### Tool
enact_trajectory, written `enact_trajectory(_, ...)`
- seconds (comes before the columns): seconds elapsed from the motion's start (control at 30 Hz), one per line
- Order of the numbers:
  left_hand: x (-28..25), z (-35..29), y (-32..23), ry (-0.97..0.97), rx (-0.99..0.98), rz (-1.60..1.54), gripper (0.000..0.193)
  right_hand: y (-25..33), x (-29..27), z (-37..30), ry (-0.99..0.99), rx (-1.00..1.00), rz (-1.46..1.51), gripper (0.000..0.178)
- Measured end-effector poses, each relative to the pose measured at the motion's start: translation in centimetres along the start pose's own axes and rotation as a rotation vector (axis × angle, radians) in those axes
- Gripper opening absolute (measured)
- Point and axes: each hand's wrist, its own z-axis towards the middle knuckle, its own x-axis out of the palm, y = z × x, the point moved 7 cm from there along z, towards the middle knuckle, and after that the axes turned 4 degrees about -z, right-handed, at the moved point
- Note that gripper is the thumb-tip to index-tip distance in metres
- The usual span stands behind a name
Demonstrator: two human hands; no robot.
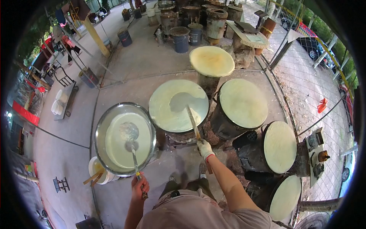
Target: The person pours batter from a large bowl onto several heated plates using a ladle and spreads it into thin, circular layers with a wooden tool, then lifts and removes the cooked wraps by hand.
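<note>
While the bare left hand (139, 187) is clamping its fingers on a long steel ladle (130, 133) over the white batter in the wide steel basin (100, 126) at nine o'clock, the white-gloved right hand (205, 149) is gripping a flat wooden spreader (193, 122). Its blade is lying on the round cloth-covered steamer top (167, 110) at twelve o'clock, apparently to smooth batter thinly.

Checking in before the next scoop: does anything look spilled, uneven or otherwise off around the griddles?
One thing: the round griddle under the spreader in the right hand shows a grey bare patch left of the blade; the other discs look evenly coated. No spill shows by the batter bowl, where the left hand holds the ladle.
</note>
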Motion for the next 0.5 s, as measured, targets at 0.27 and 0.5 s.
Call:
enact_trajectory(0.27,13.0,2.3,4.9,-0.035,-0.034,-0.052,0.024,12.0,-9.1,0.7,-0.038,-0.268,-0.552,0.038)
enact_trajectory(0.5,18.3,3.4,6.1,0.022,-0.018,-0.031,0.028,4.6,-8.4,0.4,0.363,-0.442,-0.68,0.04)
